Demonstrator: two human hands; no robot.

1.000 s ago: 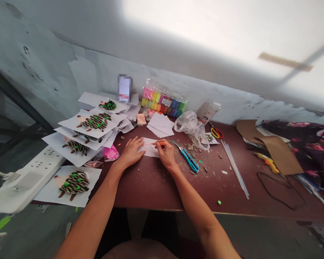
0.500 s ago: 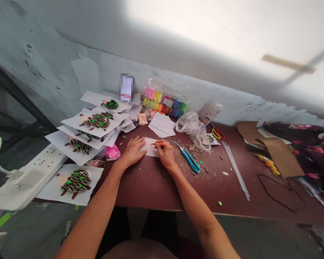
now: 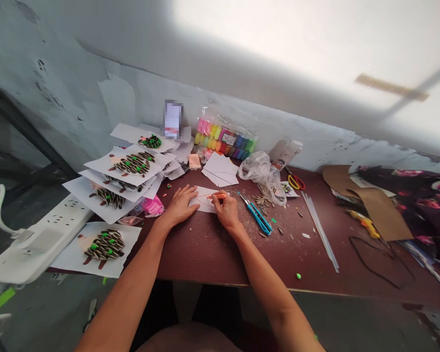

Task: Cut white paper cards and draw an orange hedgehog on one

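A small white sheet with a thin curved line on it lies on the dark red table. Flat on its left edge rests my left hand, fingers spread and holding nothing. My right hand pinches an orange pen, its tip over the sheet. Behind are more white sheets and an orange-pink block. To the right of my right hand lie a blue cutter and loose striped seeds.
Stacked seed hedgehog pictures and a white power strip are at the left. Clay packs and a plastic bag stand behind. Scissors, clear sticks and a yellow glue gun lie right.
My right hand and the orange pen have shifted very slightly to the right over the sheet. My left hand stays in place.
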